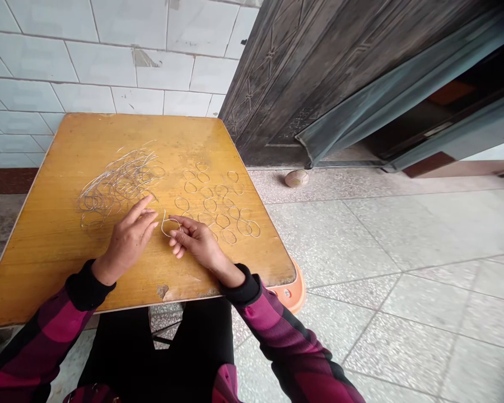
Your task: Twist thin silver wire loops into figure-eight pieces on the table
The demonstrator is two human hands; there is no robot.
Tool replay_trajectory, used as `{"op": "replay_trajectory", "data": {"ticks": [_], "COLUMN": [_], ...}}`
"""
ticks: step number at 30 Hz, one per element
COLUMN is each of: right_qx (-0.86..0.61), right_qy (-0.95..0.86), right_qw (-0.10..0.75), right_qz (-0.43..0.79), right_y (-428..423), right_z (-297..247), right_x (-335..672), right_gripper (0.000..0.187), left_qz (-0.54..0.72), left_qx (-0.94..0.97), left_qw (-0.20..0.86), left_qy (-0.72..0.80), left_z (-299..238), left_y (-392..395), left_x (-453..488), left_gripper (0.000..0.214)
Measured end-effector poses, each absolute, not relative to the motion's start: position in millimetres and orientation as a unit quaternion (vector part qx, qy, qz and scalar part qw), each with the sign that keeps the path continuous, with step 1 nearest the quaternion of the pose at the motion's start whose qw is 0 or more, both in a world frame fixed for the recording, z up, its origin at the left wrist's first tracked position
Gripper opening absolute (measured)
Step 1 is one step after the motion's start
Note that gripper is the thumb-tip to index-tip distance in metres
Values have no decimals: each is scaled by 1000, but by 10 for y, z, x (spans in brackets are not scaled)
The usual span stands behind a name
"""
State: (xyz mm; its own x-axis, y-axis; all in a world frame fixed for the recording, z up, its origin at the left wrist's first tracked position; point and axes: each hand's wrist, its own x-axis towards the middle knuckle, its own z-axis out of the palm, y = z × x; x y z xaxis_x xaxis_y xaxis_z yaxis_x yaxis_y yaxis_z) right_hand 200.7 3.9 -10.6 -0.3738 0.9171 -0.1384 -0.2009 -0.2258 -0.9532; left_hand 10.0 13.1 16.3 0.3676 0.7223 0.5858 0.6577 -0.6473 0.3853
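A thin wire loop (169,225) lies on the wooden table (59,246) between my two hands. My left hand (130,238) rests on the table with its fingers stretched out toward the loop's left end. My right hand (193,238) pinches the loop's right end between thumb and forefinger, the other fingers curled. A tangled pile of wire pieces (115,184) sits just beyond my left hand. Several bent wire loops (218,204) lie spread out in rows beyond my right hand.
The table stands against a white tiled wall (88,61). A dark carved door (319,73) is at the right. An orange plastic stool (292,291) pokes out under the table's right corner. A small round stone (296,178) lies on the tiled floor.
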Motion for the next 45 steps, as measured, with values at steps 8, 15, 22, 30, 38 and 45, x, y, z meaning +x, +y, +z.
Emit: {"op": "replay_trajectory", "data": {"ticks": [8, 15, 22, 30, 38, 45], "right_qx": [-387, -389, -390, -395, -392, -405], "right_qy": [-468, -475, -504, -530, -544, -572], "right_qw": [412, 418, 406, 403, 395, 363], "right_qz": [680, 669, 655, 633, 628, 614], "right_y": [41, 41, 20, -9, -15, -39], "right_z": [-95, -88, -87, -104, -126, -105], "right_x": [2014, 2019, 1998, 1981, 1978, 1969], "right_gripper": [56, 55, 55, 54, 55, 51], "left_qz": [473, 401, 411, 423, 433, 409], "left_qx": [712, 450, 414, 428, 437, 493], "left_qw": [179, 644, 681, 669, 646, 622], "left_qy": [487, 471, 443, 436, 452, 451], "left_z": [179, 156, 122, 133, 114, 100], "left_y": [122, 117, 86, 88, 87, 88], "left_x": [76, 178, 239, 237, 241, 229], "left_gripper": [31, 22, 21, 22, 26, 24]}}
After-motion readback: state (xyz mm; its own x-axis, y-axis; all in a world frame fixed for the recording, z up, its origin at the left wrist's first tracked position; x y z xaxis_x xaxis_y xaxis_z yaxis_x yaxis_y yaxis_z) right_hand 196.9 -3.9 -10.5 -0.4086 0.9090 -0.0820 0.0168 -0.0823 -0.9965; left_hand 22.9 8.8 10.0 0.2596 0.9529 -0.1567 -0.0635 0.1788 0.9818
